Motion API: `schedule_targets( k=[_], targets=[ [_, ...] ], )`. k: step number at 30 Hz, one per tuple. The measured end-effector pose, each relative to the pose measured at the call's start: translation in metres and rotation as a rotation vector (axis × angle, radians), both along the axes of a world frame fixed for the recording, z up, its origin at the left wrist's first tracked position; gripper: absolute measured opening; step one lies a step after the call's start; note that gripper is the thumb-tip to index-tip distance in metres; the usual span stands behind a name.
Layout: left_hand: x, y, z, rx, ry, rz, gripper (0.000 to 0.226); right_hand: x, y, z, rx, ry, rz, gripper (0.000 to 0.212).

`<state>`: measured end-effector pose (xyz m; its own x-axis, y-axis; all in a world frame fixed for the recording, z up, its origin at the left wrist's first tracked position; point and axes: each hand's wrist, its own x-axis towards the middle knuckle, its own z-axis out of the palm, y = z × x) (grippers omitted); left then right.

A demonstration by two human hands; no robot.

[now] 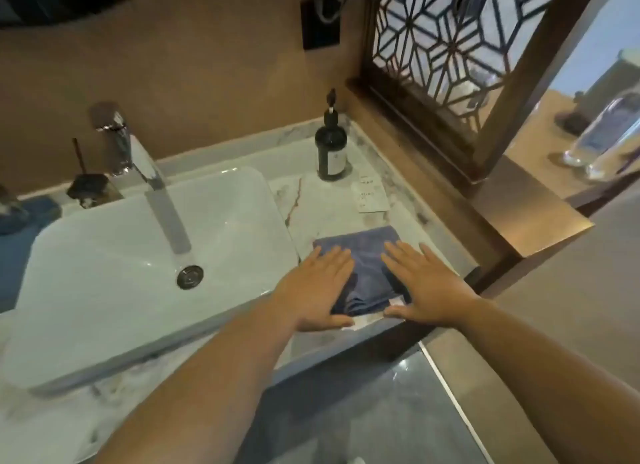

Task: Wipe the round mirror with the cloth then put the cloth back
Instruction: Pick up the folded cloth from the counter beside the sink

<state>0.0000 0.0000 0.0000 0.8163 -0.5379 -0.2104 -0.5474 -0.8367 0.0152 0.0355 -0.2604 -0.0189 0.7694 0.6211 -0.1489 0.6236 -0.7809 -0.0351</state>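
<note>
At the desk's (329, 204) near edge: left hand (317, 290) and right hand (429, 287), grip released, palms flat on folded blue cloth (367, 255) right of sink (138, 255); best gathered whole before lifting; soap bottle (330, 152) beyond; mirror's (34, 10) dark edge farthest

A blue cloth (360, 252) is seen on a white tabletop (322, 207) veined in grey and rust. The basin (104, 255) is white, the faucet (145, 172) chrome. A black bottle (330, 152) bears a pale label. A dark lattice screen (446, 44) is patterned with geometric stars.
</note>
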Motion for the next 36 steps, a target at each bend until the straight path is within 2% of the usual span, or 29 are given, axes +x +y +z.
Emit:
schedule_targets(
  k=[4, 10, 13, 16, 18, 22, 23, 26, 29, 31, 36],
  targets=[
    [0.0, -0.009, -0.029, 0.116, 0.112, -0.042, 0.103, 0.0, 0.007, -0.035, -0.064, 0.058, 0.107, 0.106],
    [0.024, -0.001, -0.025, 0.047, 0.127, 0.012, 0.081, 0.016, 0.015, -0.04, -0.046, 0.106, 0.138, 0.105],
    [0.025, -0.001, -0.026, 0.036, 0.134, 0.017, 0.079, 0.02, 0.016, -0.036, 0.029, 0.13, 0.105, 0.097],
    [0.022, 0.0, -0.025, 0.028, 0.127, 0.046, 0.072, 0.023, 0.023, -0.031, 0.044, 0.048, 0.103, 0.086],
    [0.023, -0.002, -0.02, 0.031, 0.101, 0.061, 0.064, 0.025, 0.032, -0.028, 0.001, -0.009, 0.098, 0.081],
    [0.031, -0.012, 0.01, 0.0, 0.079, 0.128, 0.032, 0.034, 0.054, -0.018, -0.169, -0.01, 0.036, 0.097],
    [0.034, -0.012, 0.02, -0.009, 0.085, 0.151, 0.027, 0.038, 0.059, -0.012, -0.177, 0.02, 0.011, 0.094],
    [0.04, 0.0, 0.055, -0.067, 0.109, 0.178, 0.028, 0.049, 0.072, 0.021, -0.088, 0.107, -0.035, 0.058],
    [0.049, 0.023, 0.104, -0.123, 0.01, 0.156, 0.026, 0.062, 0.088, 0.078, 0.017, 0.038, -0.006, 0.03],
    [0.056, 0.046, 0.146, -0.146, -0.085, 0.149, 0.029, 0.074, 0.106, 0.13, 0.099, -0.031, 0.013, 0.019],
    [0.049, 0.12, 0.261, -0.17, -0.407, 0.098, 0.044, 0.083, 0.178, 0.26, 0.271, -0.19, 0.072, 0.019]
  ],
)
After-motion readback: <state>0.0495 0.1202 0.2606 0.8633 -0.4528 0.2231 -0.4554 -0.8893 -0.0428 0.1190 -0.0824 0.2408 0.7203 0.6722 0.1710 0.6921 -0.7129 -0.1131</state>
